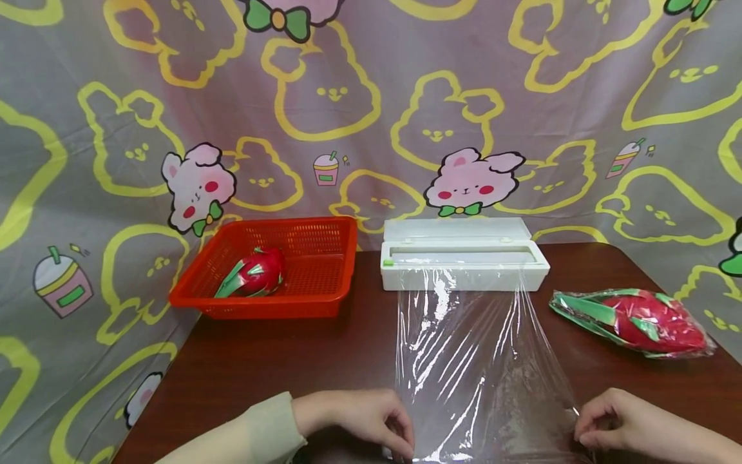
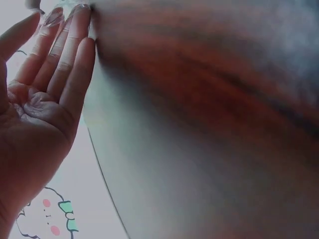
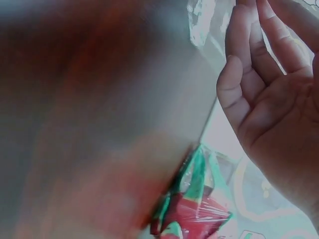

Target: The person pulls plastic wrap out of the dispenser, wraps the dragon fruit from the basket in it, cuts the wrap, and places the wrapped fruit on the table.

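A sheet of clear cling film (image 1: 458, 374) stretches from the white cling film dispenser (image 1: 464, 278) toward the front of the table, creased and shiny. My left hand (image 1: 377, 419) pinches its near left corner between thumb and fingers. At the near right corner, my right hand (image 1: 617, 422) pinches the other side. In the left wrist view, film wraps the fingertips of the left hand (image 2: 45, 99). The right wrist view has the right hand (image 3: 274, 94) with its fingertips cut off by the top edge.
A dragon fruit wrapped in film (image 1: 643, 322) lies on the right of the brown table (image 1: 278, 361). On the left stands a red basket (image 1: 261, 308) with an unwrapped dragon fruit (image 1: 261, 270) in it. A patterned curtain (image 1: 371, 96) hangs behind the table.
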`<action>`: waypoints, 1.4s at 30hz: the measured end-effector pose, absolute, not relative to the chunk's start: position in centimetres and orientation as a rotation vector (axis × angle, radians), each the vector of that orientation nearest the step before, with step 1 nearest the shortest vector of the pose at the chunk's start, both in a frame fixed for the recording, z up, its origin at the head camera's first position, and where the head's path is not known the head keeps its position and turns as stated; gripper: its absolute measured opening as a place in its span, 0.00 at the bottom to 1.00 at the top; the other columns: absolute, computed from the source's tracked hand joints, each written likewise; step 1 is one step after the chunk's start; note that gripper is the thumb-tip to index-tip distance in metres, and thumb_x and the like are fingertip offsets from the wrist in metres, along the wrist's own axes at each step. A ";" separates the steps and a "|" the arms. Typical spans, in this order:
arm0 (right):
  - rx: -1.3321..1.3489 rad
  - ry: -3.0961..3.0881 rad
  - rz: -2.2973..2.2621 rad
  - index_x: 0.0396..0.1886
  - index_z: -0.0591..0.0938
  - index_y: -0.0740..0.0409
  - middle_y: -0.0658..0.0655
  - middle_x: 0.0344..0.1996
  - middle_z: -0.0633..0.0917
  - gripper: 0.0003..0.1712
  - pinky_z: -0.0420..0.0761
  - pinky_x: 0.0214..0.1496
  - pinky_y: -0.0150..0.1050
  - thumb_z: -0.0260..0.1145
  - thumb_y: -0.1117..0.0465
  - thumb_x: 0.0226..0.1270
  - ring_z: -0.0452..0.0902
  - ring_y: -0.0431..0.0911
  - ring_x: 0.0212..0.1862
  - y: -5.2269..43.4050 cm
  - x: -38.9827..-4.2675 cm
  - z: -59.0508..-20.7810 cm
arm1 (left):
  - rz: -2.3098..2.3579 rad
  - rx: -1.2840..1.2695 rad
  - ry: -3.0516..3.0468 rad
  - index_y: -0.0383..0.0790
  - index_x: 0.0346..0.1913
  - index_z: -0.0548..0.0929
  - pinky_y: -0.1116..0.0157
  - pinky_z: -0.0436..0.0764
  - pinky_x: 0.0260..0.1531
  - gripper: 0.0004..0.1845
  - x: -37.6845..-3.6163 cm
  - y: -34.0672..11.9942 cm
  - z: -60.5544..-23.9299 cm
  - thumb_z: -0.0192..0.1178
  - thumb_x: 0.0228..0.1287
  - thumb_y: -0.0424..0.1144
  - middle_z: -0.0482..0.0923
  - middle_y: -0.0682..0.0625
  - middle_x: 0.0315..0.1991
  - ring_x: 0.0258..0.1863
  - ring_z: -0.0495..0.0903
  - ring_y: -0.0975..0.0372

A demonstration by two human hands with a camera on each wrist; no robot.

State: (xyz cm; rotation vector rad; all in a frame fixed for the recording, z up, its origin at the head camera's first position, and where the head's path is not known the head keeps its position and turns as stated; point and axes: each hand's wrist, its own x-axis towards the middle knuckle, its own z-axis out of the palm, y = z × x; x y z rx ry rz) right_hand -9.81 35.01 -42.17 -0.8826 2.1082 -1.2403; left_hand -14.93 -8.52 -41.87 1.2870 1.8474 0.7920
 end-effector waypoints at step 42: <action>-0.810 2.759 -0.858 0.50 0.85 0.58 0.45 0.39 0.76 0.26 0.74 0.33 0.33 0.77 0.53 0.52 0.69 0.36 0.35 34.4 -16.4 -43.1 | 0.644 1.366 2.346 0.50 0.50 0.86 0.73 0.73 0.49 0.15 -22.3 -9.9 -41.6 0.69 0.60 0.44 0.83 0.64 0.43 0.43 0.76 0.73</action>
